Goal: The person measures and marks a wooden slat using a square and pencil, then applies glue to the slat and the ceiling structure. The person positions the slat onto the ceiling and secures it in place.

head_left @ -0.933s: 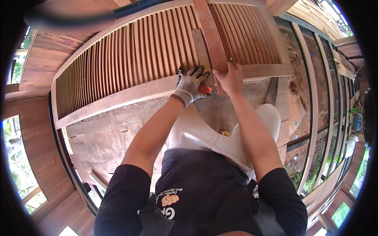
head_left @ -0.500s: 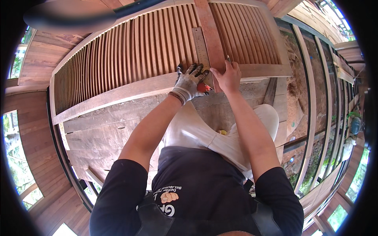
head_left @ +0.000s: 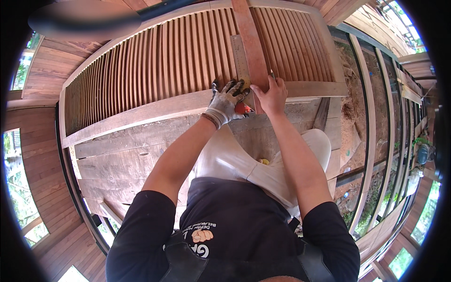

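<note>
Across the upper part of the view, a big slatted wooden panel is lying over worn planks, and the work seems to be at the marking stage, with no cut or fresh line that I can make out. Down the panel's middle a reddish upright bar is crossing to the lower rail, and a metal ruler is lying flat along the bar's left edge, reaching to that rail. At the rail's edge the gloved left hand is pressing down with spread fingers on the ruler's lower end, covering a small red-orange part beside it. Just right of it, the bare right hand is pinching what looks like a thin pencil against the bar near the rail; any mark under it is hidden, so whether marking has begun cannot be told.
</note>
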Demonstrator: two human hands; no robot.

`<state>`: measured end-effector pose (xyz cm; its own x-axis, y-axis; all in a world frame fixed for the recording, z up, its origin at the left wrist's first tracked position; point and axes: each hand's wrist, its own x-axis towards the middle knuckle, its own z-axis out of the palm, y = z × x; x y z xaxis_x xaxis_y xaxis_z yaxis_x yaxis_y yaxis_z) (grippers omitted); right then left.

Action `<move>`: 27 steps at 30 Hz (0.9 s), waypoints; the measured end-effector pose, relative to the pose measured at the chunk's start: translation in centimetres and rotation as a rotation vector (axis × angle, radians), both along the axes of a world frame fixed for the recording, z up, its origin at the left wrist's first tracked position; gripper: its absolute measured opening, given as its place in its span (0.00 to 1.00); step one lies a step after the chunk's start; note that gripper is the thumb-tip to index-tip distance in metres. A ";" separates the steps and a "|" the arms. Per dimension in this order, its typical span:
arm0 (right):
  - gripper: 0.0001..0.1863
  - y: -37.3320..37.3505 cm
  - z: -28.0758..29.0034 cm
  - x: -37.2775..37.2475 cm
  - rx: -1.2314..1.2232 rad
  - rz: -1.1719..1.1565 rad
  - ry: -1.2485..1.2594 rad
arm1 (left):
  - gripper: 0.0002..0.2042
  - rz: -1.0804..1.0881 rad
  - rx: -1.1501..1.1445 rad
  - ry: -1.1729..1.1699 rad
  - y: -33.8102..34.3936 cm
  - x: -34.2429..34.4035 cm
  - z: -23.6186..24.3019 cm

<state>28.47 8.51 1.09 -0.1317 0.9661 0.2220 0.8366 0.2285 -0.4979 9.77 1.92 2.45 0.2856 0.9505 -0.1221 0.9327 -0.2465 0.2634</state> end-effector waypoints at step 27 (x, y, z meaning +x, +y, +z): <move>0.38 0.5 -1.3 0.3 0.109 -0.025 0.016 | 0.42 -0.014 -0.084 0.141 0.1 0.4 1.8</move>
<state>28.77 9.02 -0.18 -0.1037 0.9391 0.3276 0.8348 0.2613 -0.4846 10.15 2.05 4.21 0.2734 0.9312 -0.2411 0.9584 -0.2424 0.1505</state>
